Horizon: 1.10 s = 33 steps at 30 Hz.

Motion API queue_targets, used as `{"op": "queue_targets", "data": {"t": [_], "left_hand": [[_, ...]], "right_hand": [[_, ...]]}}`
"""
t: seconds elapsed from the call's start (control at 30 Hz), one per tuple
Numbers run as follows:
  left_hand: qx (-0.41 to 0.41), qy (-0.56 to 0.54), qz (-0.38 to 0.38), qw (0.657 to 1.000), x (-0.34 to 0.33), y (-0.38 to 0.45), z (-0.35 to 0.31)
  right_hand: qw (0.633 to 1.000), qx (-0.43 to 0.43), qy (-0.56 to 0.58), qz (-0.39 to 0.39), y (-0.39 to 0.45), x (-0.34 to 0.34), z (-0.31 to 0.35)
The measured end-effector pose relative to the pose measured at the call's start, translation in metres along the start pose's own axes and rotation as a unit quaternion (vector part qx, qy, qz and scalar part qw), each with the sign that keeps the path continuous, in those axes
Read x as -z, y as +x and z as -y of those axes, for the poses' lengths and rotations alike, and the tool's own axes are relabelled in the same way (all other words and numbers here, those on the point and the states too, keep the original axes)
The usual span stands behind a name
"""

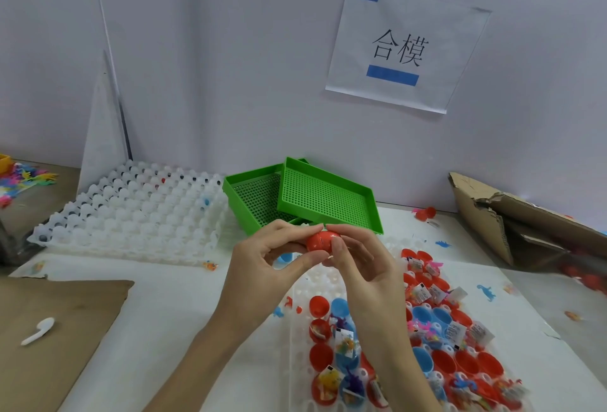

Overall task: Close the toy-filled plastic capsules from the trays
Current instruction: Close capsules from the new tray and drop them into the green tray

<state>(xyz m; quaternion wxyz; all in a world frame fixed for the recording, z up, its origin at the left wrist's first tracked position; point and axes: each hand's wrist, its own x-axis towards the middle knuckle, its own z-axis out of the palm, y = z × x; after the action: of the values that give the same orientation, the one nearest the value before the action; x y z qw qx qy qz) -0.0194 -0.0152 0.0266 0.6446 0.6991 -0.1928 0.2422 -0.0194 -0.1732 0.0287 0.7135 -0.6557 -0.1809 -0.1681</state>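
Both hands — left hand [262, 257], right hand [353, 255] — pinch the red egg-shaped plastic capsule [320, 241] in the air above the worktop [170, 313]; squeeze its halves squarely together until they seat — then release.

Head-worn camera looks forward and down, close over the table [184, 306], facing the wall [230, 50].

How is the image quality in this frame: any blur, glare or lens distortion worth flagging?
Head view: even, soft light with faint shadows; both hands and the red capsule they hold are fairly sharp; a small glare spot sits on the capsule; wide-angle bending tilts the paper sign; the cardboard box at the right edge smears.
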Motion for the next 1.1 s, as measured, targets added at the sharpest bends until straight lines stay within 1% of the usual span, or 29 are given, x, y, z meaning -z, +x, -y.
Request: {"op": "queue_targets", "data": {"t": [0.1,0.2,0.37,0.47,0.6,0.7,0.8,0.9,1.0,1.1], "left_hand": [[-0.013,0.026,-0.008,1.000,-0.002,-0.001,0.000],[-0.050,0.104,-0.037,0.993,-0.004,-0.003,-0.003],[-0.129,0.223,-0.070,0.964,-0.007,-0.007,-0.002],[-0.160,0.275,-0.073,0.945,-0.009,-0.010,0.000],[-0.163,0.279,-0.065,0.944,-0.015,-0.013,-0.001],[-0.146,0.275,-0.070,0.948,-0.014,-0.012,-0.002],[-0.132,0.266,-0.068,0.952,-0.015,-0.012,-0.001],[-0.118,0.265,-0.067,0.955,-0.018,-0.014,-0.001],[-0.120,0.265,-0.065,0.954,-0.017,-0.014,-0.001],[-0.126,0.259,-0.062,0.956,-0.017,-0.015,0.000]], "right_hand": [[1.000,0.011,-0.012,-0.001,-0.001,0.000,-0.001],[0.999,0.027,-0.035,0.000,-0.002,-0.002,-0.002],[0.996,0.059,-0.071,0.015,-0.004,-0.008,-0.003],[0.996,0.044,-0.078,0.007,-0.007,-0.013,-0.005],[0.999,-0.011,-0.018,-0.031,-0.008,-0.013,-0.004],[0.999,-0.018,-0.033,-0.011,-0.006,-0.011,-0.002],[0.998,-0.011,-0.055,-0.001,-0.005,-0.011,-0.002],[0.995,0.021,-0.101,-0.006,-0.006,-0.012,-0.003],[0.986,0.054,-0.157,-0.006,-0.008,-0.015,-0.004],[0.981,0.062,-0.182,-0.001,-0.009,-0.014,-0.007]]}}
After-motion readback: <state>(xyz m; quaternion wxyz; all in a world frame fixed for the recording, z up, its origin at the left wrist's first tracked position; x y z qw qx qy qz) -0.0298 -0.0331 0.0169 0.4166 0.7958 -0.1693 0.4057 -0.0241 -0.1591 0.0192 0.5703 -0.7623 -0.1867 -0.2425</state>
